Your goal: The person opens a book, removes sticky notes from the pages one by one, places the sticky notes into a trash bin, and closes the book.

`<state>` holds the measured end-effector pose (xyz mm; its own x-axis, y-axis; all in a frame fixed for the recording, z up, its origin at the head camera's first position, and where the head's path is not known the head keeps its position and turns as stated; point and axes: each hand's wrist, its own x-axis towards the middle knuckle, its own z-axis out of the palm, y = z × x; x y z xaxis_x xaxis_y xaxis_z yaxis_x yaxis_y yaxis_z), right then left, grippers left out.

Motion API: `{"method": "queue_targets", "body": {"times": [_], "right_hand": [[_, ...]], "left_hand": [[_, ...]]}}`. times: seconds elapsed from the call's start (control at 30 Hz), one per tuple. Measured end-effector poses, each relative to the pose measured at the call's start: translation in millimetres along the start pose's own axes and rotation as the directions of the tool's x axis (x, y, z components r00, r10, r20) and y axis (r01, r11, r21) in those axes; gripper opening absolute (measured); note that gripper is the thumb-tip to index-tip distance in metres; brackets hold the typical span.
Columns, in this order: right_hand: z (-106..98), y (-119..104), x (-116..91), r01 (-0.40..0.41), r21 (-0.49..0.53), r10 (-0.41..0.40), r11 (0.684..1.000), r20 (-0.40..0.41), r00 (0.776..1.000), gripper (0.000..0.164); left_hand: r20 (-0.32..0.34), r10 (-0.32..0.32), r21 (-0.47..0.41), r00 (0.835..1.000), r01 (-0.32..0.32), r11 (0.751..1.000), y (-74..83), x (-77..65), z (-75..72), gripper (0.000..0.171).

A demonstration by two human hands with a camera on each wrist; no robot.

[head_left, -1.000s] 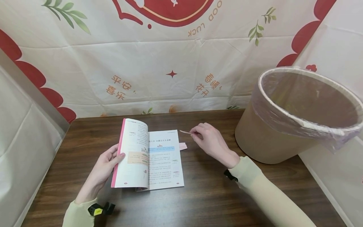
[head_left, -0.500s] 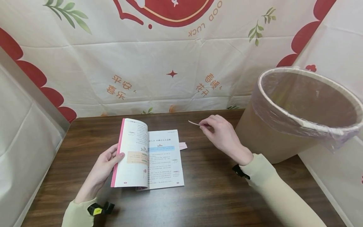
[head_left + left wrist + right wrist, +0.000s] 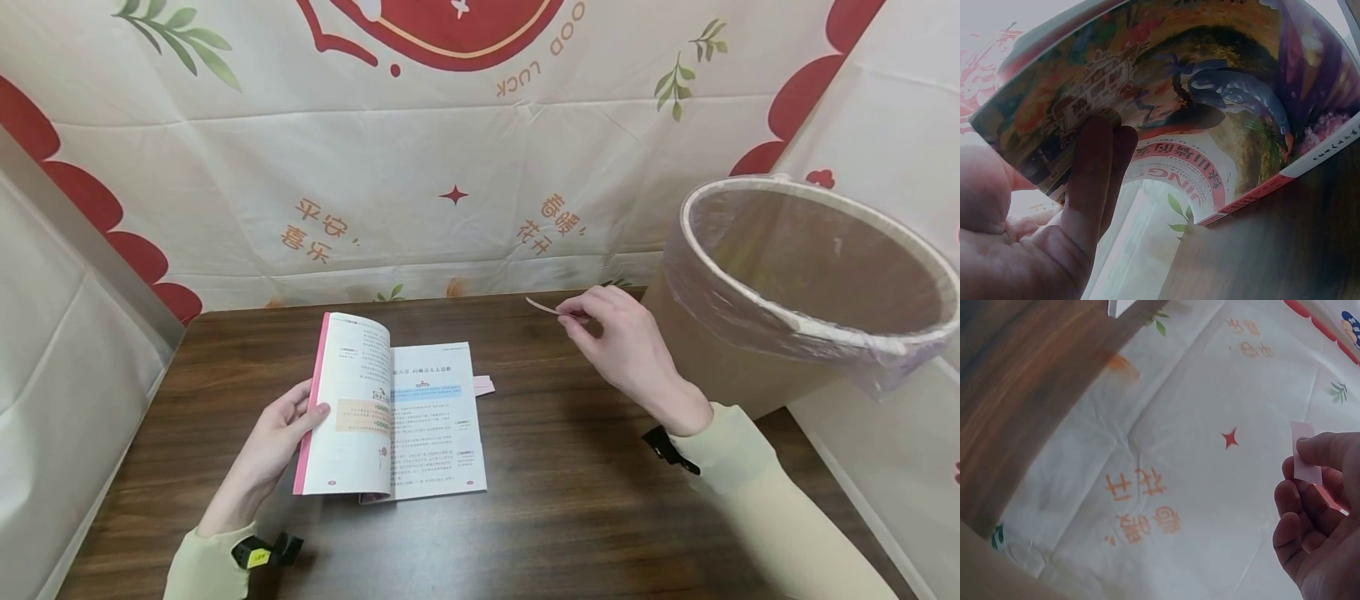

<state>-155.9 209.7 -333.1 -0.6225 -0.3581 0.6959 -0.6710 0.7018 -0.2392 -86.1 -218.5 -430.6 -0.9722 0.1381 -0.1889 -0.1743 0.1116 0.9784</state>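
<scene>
Above the table (image 3: 555, 525), left hand (image 3: 282, 423) grips a book (image 3: 427, 425), right hand (image 3: 624, 343) a paper slip (image 3: 1305, 473).

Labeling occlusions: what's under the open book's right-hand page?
In the head view, at least one pink tab pokes out past the right edge of the book. The rest is covered: tab length and attachment can't be seen.

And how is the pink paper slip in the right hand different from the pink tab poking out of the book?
The slip is pinched in the right hand, away from the book, while the tab sticks out past the book's right edge, with no hand on it. In the head view, the slip looks curved and shows nearly edge-on, while the tab looks flat and shows its face. Both are pale pink.
</scene>
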Motion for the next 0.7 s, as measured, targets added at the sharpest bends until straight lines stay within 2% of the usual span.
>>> {"method": "queue_targets", "body": {"times": [0.27,0.5,0.7], "right_hand": [[-21.1,-3.7,4.5,0.009,-0.002,-0.009,1.000,-0.034,0.999,0.011],[-41.1,-7.0,10.4,0.026,-0.078,-0.030,0.997,-0.045,0.999,0.008],[-55.1,-4.8,11.9,0.012,-0.080,-0.019,0.997,-0.085,0.996,0.009]], "left_hand": [[-0.001,0.001,-0.002,1.000,-0.001,1.000,-0.2,0.1,-0.1,0.072],[-0.001,0.006,0.003,1.000,-0.006,1.000,-1.3,0.4,-0.3,0.072],[-0.003,0.005,-0.001,1.000,-0.005,1.000,-0.7,0.0,-0.2,0.072]]}}
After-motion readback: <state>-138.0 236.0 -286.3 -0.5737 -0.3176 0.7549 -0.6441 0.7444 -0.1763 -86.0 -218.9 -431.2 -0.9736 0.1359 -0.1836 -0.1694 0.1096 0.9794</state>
